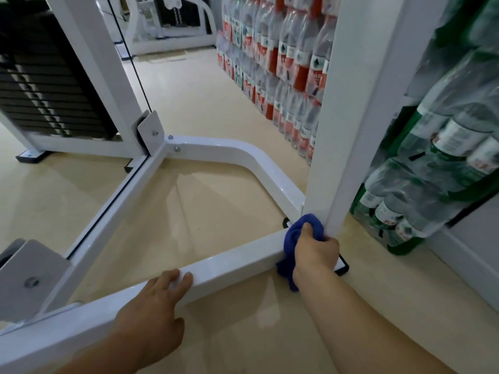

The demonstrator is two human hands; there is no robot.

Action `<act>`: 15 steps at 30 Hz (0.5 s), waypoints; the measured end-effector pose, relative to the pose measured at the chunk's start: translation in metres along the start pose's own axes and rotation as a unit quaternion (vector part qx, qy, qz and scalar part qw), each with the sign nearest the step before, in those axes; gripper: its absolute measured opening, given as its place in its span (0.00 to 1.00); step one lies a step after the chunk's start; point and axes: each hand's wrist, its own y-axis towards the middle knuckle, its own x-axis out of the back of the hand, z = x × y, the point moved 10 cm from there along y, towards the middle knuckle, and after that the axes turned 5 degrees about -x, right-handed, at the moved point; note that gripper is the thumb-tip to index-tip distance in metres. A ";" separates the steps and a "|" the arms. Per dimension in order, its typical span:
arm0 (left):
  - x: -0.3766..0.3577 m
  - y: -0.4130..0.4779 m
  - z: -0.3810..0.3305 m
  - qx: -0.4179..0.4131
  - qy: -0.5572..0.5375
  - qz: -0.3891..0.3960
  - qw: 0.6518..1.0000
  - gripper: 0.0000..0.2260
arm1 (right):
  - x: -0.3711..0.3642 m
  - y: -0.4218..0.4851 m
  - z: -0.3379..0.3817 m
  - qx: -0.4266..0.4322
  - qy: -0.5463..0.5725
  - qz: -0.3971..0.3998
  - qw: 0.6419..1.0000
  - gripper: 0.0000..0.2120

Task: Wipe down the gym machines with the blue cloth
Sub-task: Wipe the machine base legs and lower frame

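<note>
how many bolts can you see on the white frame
4: three bolts at the centre joint, one on the near-left bracket plate. Others may be hidden.

Stacked high along the right, shrink-wrapped packs of red-labelled water bottles (pixel 283 63). Nearer, at far right, piled wrapped packs of green-tinted bottles (pixel 432 171) with white labels. Underneath, glossy beige floor (pixel 202 103), catching pale reflections. At lower right, grey wall (pixel 475 238).

blue cloth (pixel 292 238): part hidden by right hand (pixel 316 252) | bottle labels (pixel 317 76): blurred, unreadable
</note>
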 end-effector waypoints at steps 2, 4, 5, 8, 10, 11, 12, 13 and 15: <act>0.002 0.000 0.001 0.005 0.000 0.011 1.000 0.38 | 0.010 -0.003 0.000 -0.039 0.053 0.005 0.998 0.16; 0.006 0.002 -0.001 0.021 -0.009 0.029 0.999 0.37 | 0.018 -0.006 0.010 -0.014 0.043 0.003 0.999 0.17; 0.010 0.005 -0.005 0.031 -0.013 0.034 0.999 0.35 | 0.022 -0.007 0.017 0.010 0.038 -0.001 0.999 0.16; 0.033 0.022 -0.036 0.050 -0.059 0.011 0.997 0.28 | 0.027 -0.019 0.046 0.130 -0.033 0.009 0.991 0.15; 0.058 0.038 -0.079 0.020 -0.166 -0.042 0.985 0.24 | 0.021 -0.035 0.059 0.198 -0.079 0.058 0.975 0.15; 0.069 0.044 -0.104 0.008 -0.263 -0.061 0.963 0.22 | 0.017 -0.041 0.060 0.210 -0.082 0.093 0.970 0.15; 0.077 0.049 -0.128 0.006 -0.370 -0.060 0.927 0.19 | 0.014 -0.048 0.059 0.209 -0.075 0.128 0.967 0.14; 0.083 0.051 -0.153 0.002 -0.467 -0.044 0.883 0.15 | 0.010 -0.051 0.057 0.196 -0.063 0.163 0.965 0.13; 0.093 0.053 -0.182 -0.018 -0.563 -0.041 0.826 0.09 | 0.004 -0.053 0.054 0.143 -0.052 0.222 0.963 0.10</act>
